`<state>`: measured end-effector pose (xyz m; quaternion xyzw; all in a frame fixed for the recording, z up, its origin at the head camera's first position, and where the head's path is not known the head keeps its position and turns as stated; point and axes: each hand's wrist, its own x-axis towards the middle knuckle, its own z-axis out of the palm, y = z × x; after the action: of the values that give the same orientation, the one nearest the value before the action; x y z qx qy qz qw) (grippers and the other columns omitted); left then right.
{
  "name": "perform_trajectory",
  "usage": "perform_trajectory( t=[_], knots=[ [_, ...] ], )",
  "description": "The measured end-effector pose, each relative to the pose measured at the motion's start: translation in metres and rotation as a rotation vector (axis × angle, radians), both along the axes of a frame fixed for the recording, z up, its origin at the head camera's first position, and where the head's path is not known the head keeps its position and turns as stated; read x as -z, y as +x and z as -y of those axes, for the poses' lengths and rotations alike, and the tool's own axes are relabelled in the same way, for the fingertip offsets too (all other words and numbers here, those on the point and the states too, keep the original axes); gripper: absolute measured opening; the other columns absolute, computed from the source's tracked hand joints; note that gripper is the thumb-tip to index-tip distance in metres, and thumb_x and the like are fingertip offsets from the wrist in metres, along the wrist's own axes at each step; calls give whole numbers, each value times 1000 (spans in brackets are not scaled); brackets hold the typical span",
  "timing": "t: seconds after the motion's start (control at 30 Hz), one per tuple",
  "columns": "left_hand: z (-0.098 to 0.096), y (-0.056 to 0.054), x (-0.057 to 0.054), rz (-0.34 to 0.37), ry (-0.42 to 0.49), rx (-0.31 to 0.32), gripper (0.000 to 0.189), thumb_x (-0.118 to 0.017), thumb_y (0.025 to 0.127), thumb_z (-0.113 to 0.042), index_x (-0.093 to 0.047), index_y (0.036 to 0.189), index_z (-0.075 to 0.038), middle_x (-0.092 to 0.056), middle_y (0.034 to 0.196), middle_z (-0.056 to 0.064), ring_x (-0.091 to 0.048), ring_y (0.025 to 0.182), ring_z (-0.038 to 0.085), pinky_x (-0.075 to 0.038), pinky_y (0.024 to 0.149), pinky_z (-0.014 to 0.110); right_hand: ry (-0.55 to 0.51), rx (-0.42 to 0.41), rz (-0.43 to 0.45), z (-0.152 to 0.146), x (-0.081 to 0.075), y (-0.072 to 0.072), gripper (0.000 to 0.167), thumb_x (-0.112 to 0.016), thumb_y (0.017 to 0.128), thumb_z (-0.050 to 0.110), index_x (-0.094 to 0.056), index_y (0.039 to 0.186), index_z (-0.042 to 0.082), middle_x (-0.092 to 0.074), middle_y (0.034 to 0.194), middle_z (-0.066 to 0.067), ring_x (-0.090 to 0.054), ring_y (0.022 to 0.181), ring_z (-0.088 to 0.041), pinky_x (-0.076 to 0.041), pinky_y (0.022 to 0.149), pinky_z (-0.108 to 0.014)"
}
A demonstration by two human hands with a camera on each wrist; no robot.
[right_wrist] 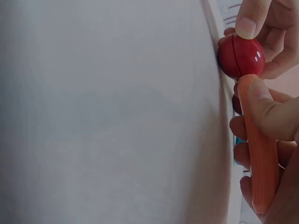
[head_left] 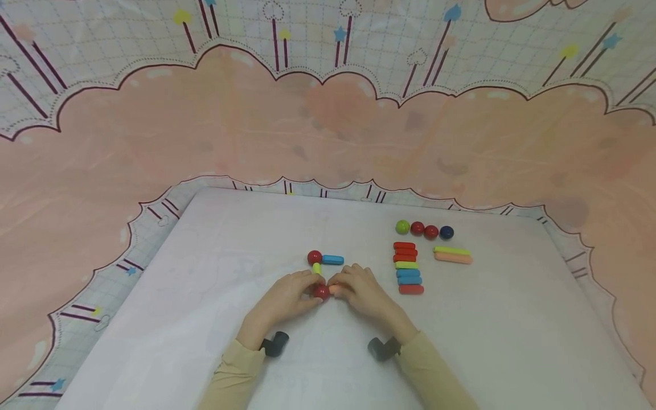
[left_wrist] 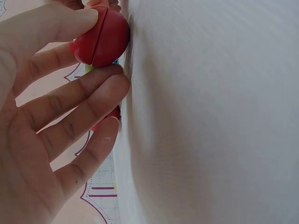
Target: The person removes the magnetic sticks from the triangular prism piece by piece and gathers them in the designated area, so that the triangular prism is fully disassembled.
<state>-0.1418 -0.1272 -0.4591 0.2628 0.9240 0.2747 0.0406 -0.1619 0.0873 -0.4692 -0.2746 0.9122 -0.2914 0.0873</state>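
Observation:
Between its thumb and fingers, my left hand [head_left: 288,297] pinches a red ball [head_left: 322,292] with a seam round it. My right hand [head_left: 366,291] grips an orange stick [right_wrist: 264,163], its tip touching that ball in the right wrist view. From the held ball a yellow-green stick [head_left: 316,268] leads away to a second red ball [head_left: 315,257]; fingers partly cover the near end. A blue stick [head_left: 333,259] points right from this second ball.
To the right lies a column of short red, yellow-green and blue sticks [head_left: 408,273]. Behind it sits a row of balls [head_left: 431,232] in green, red and dark blue. A longer yellow-green stick [head_left: 452,250] and an orange stick [head_left: 453,258] lie beside the column on the white table [head_left: 205,273].

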Motion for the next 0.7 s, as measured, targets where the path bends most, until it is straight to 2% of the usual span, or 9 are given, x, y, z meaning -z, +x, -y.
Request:
perform_trajectory(
  t=[0.13, 0.3, 0.43, 0.6, 0.7],
  knots=[
    [-1, -1, 0, 6, -1, 5, 30, -74, 83, -20, -64, 111, -18, -65, 98, -6, -61, 89, 9, -52, 82, 31, 10, -7, 38, -1, -2, -3, 22, -63, 91, 33, -68, 112, 27, -60, 100, 11, -46, 99, -9, -36, 90, -37],
    [-2, -1, 1, 1, 3, 8, 30, -75, 83, -20, -64, 111, -19, -65, 98, -7, -61, 88, 8, -52, 82, 30, 27, -38, 27, -2, -5, -5, 22, -62, 92, 33, -68, 112, 27, -59, 97, 10, -45, 99, -9, -36, 91, -38],
    [-2, -1, 1, 10, 9, 11, 29, -74, 83, -20, -65, 111, -18, -65, 98, -7, -61, 88, 8, -52, 82, 30, 56, -57, -15, -2, -7, -6, 22, -63, 91, 34, -69, 111, 27, -58, 95, 10, -45, 97, -10, -34, 88, -35],
    [-2, -1, -1, 21, 5, 11, 29, -74, 84, -20, -64, 111, -18, -65, 98, -6, -60, 87, 9, -51, 81, 30, 140, -61, -122, 0, -9, -7, 18, -63, 91, 33, -70, 107, 28, -57, 90, 10, -43, 91, -10, -32, 83, -31],
    [-1, 0, -1, 24, -3, 1, 29, -74, 83, -20, -64, 111, -18, -65, 97, -6, -59, 87, 9, -51, 80, 29, 113, -26, -99, -1, -13, -5, 19, -64, 91, 31, -69, 110, 26, -57, 94, 8, -43, 93, -11, -34, 87, -35]
  ],
)
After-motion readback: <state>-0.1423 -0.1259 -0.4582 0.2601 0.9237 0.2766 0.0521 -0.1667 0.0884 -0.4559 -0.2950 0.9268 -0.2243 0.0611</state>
